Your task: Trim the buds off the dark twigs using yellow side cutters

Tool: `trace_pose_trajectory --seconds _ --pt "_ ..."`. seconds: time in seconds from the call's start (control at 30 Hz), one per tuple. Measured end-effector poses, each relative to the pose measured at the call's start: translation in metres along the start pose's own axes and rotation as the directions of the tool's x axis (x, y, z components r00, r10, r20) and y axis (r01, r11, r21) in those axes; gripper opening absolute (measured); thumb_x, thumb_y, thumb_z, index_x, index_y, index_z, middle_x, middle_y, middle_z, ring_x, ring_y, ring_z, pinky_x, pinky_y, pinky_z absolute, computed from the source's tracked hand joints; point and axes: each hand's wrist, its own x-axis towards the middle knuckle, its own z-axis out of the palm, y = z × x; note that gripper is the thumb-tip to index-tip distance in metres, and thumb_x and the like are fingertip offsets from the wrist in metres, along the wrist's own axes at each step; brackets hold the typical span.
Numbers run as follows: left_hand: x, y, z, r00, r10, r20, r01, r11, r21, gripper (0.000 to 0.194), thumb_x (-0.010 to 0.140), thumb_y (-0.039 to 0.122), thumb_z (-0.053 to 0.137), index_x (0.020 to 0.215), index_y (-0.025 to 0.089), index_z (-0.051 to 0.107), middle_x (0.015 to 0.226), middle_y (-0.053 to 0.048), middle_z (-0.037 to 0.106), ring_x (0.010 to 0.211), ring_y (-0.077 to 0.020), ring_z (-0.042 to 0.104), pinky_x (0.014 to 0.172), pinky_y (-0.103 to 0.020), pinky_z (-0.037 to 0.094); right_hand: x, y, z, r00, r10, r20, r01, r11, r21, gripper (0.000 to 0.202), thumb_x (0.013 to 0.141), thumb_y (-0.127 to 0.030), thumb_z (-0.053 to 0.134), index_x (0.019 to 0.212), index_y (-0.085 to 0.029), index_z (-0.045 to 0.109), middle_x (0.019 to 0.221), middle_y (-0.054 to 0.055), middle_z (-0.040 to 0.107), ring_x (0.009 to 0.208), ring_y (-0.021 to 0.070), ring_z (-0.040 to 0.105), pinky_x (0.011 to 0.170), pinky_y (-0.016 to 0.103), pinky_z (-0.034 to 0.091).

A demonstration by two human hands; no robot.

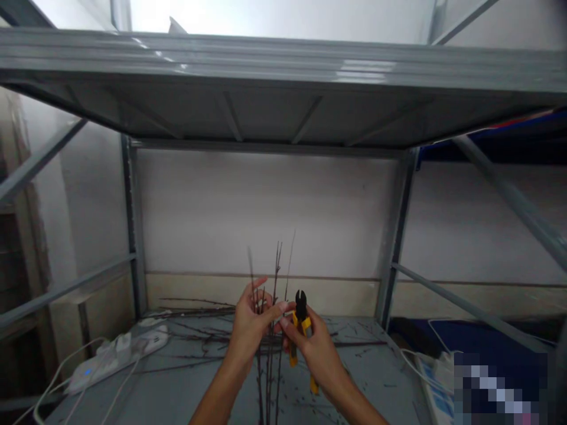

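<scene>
Several thin dark twigs [268,378] stand roughly upright in front of me, gathered in my left hand [254,313], whose fingers curl round them. My right hand [305,336] holds a pair of diagonal cutters [300,307] with black jaws and yellow handles. The jaws point up and look slightly parted. With its thumb and fingertips, my right hand also pinches near one thin twig on the right of the bunch, close to the left thumb. More loose twigs [199,339] lie across the grey shelf behind my hands.
A white power strip [119,357] with plugs and cables lies at the left of the grey shelf [177,395]. Small twig bits are scattered on the right. Metal posts [398,236] and braces flank the space, and an upper shelf [266,59] hangs above. Another power strip [432,389] lies at right.
</scene>
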Motion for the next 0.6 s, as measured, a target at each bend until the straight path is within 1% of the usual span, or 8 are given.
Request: trace_pose_trajectory --seconds 0.07,0.13,0.3,0.33,0.4,0.5,0.53,0.6 --pt "0.001 -0.003 0.001 0.999 -0.046 0.013 0.045 0.998 0.054 0.053 0.060 0.037 0.092 0.104 0.020 0.067 0.071 0.005 0.057 0.051 -0.0085 0.055 0.041 -0.016 0.044 -0.002 -0.001 -0.003 1.000 0.015 -0.010 -0.015 1.000 -0.025 0.044 0.076 -0.060 0.074 0.090 -0.021 0.061 0.075 0.004 0.070 0.056 0.0189 0.058 0.055 0.033 0.050" --pt "0.000 -0.004 0.002 0.995 -0.098 0.021 0.096 0.992 0.087 0.044 0.063 0.038 0.091 0.095 0.018 0.068 0.074 0.003 0.061 0.052 -0.0086 0.058 0.044 -0.017 0.045 -0.003 -0.001 -0.007 1.000 0.022 -0.012 -0.023 0.998 -0.050 0.043 0.076 -0.060 0.075 0.085 -0.021 0.061 0.074 0.005 0.070 0.057 0.0192 0.059 0.057 0.033 0.050" --pt "-0.004 -0.007 0.005 0.983 -0.142 0.115 0.142 0.990 0.006 0.040 0.063 0.034 0.091 0.088 0.016 0.067 0.086 -0.004 0.069 0.070 -0.0160 0.067 0.057 -0.023 0.054 -0.005 0.000 -0.017 1.000 0.012 0.023 -0.009 0.991 -0.135 0.038 0.081 -0.058 0.070 0.083 -0.020 0.063 0.065 0.001 0.064 0.054 0.0176 0.057 0.056 0.030 0.048" --pt "-0.004 -0.009 0.006 0.984 -0.141 0.112 0.143 0.990 -0.010 0.039 0.062 0.033 0.092 0.087 0.016 0.067 0.087 -0.005 0.069 0.071 -0.0158 0.067 0.057 -0.023 0.053 -0.004 0.000 -0.019 0.999 0.017 0.036 -0.011 0.986 -0.167 0.037 0.083 -0.056 0.068 0.083 -0.020 0.063 0.063 0.000 0.063 0.053 0.0176 0.057 0.055 0.030 0.047" --pt "-0.004 -0.012 0.006 0.986 -0.143 0.086 0.144 0.990 -0.006 0.038 0.062 0.032 0.092 0.086 0.015 0.067 0.083 -0.004 0.069 0.063 -0.0119 0.062 0.050 -0.018 0.046 -0.002 -0.001 -0.026 0.999 0.000 0.050 0.014 0.961 -0.275 0.032 0.086 -0.052 0.064 0.084 -0.020 0.064 0.063 0.000 0.062 0.056 0.0181 0.058 0.056 0.029 0.046" --pt "-0.001 -0.017 0.005 0.992 -0.111 0.053 0.109 0.993 0.048 0.036 0.066 0.032 0.090 0.088 0.015 0.068 0.083 -0.003 0.070 0.052 -0.0056 0.050 0.040 -0.015 0.029 0.006 -0.007 -0.042 0.995 -0.091 0.048 0.103 0.843 -0.528 0.022 0.085 -0.042 0.065 0.082 -0.020 0.066 0.072 0.002 0.067 0.067 0.0199 0.062 0.064 0.029 0.045" --pt "-0.001 -0.018 0.004 0.994 -0.103 0.045 0.100 0.993 0.061 0.036 0.066 0.033 0.089 0.089 0.015 0.068 0.084 -0.004 0.071 0.050 -0.0051 0.048 0.040 -0.015 0.026 0.010 -0.010 -0.048 0.991 -0.120 0.055 0.129 0.786 -0.604 0.018 0.084 -0.038 0.066 0.082 -0.020 0.067 0.075 0.003 0.069 0.071 0.0205 0.063 0.067 0.029 0.045" --pt "0.000 -0.021 0.004 0.995 -0.092 0.032 0.089 0.993 0.075 0.036 0.065 0.032 0.090 0.088 0.016 0.068 0.085 -0.004 0.072 0.052 -0.0064 0.051 0.041 -0.016 0.028 0.017 -0.017 -0.059 0.985 -0.153 0.078 0.162 0.677 -0.718 0.014 0.084 -0.035 0.066 0.084 -0.021 0.068 0.079 0.004 0.071 0.074 0.0213 0.065 0.070 0.029 0.044"
